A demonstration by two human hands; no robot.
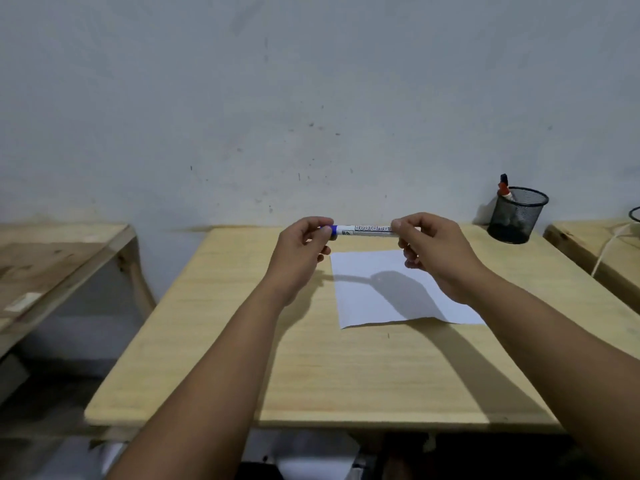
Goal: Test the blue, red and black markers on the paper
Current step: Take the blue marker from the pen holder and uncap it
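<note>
Left hand pinched blue marker at capped end; right hand pinched other end. Held level above paper's far edge, long axis left-right, cap leftward. Mesh pen holder at table's far right corner, markers inside.
</note>
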